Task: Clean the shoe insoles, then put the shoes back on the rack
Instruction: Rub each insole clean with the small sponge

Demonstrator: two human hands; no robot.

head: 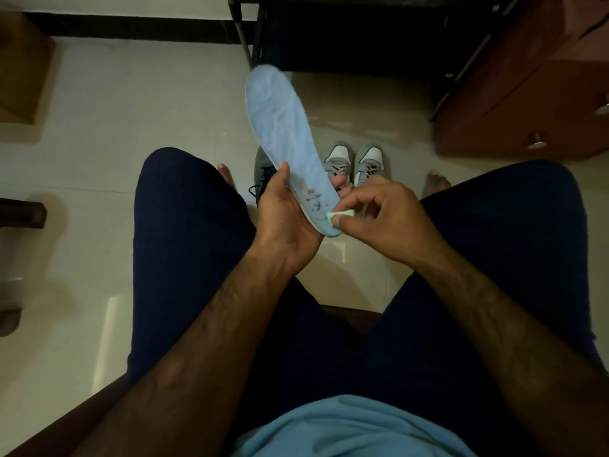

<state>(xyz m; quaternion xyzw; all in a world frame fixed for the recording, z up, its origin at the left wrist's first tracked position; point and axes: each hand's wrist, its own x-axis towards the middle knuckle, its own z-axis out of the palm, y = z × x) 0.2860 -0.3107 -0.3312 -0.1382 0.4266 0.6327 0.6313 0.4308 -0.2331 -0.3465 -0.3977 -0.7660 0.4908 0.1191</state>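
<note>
A long pale blue insole [284,127] points away from me, toe end up toward the rack. My left hand [283,212] grips its heel end from below and the left. My right hand [385,216] pinches a small pale green wipe [339,215] and presses it on the heel end of the insole. Two grey and white shoes [354,164] stand side by side on the floor between my knees. A darker shoe [263,173] is mostly hidden behind my left hand. The black shoe rack [362,31] stands at the top middle.
I sit with my knees apart in dark trousers; bare toes show on the pale tiled floor [131,110]. A brown wooden cabinet [527,94] with knobs stands right of the rack. A cardboard box [23,70] is at far left.
</note>
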